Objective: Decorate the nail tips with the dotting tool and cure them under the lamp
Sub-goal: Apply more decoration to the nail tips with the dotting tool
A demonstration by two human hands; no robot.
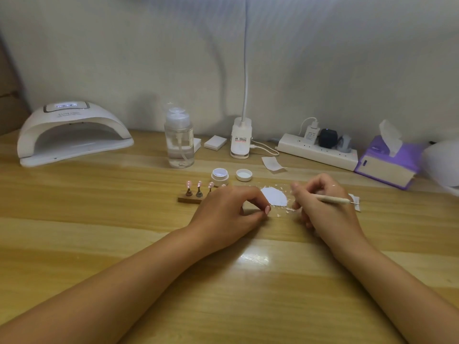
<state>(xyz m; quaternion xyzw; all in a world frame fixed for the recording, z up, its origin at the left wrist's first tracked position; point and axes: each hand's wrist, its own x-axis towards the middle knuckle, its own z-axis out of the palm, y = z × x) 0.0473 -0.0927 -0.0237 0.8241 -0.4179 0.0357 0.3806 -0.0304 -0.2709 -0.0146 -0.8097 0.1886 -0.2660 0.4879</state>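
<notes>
The right hand [325, 207] has its grip closed round the dotting tool [332, 199], whose metal tip points toward three o'clock, low over the tabletop [124, 219]. The left hand [228, 209] rests near it at nine o'clock, thumb and forefinger curled together; whether that grip holds anything is too small to tell. The nail tips [198, 186] stand upright on a wooden stand [190, 200] at eleven o'clock of the left hand. The curing lamp [72, 135] sits well apart at ten o'clock.

arms [139, 271]: bare to the frame edge | left grip [224, 211]: thumbnail [267, 209] polished pale pink
</notes>
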